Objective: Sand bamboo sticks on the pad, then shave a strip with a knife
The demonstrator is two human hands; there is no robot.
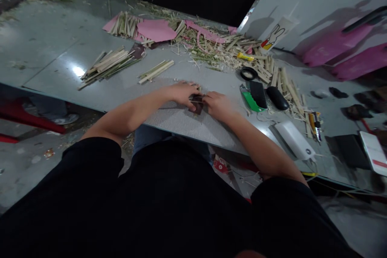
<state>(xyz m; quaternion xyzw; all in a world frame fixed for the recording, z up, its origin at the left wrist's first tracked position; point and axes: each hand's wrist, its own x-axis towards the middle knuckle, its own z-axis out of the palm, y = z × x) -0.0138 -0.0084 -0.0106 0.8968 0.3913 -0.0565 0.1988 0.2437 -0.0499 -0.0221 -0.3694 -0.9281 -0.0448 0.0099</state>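
Near the front edge of the grey table (187, 123), my left hand (184, 93) bends over a small dark brown piece (197, 107), its fingers curled and partly wrapped round something thin. My right hand (218, 104) meets it from the right, slightly blurred, with its fingers pinched at the same spot. What the fingers grip there is too small to name. A few split bamboo strips (156, 71) lie behind and to the left of my left hand. Farther left is a larger pile of strips (109, 64).
Shavings and pink sheets (157, 30) line the back. To the right are a black ring (248, 73), a green-and-black object (254, 98), a black mouse (277, 98), a white power bank (294, 140), knives (316, 125) and a rabbit-print cup (276, 34).
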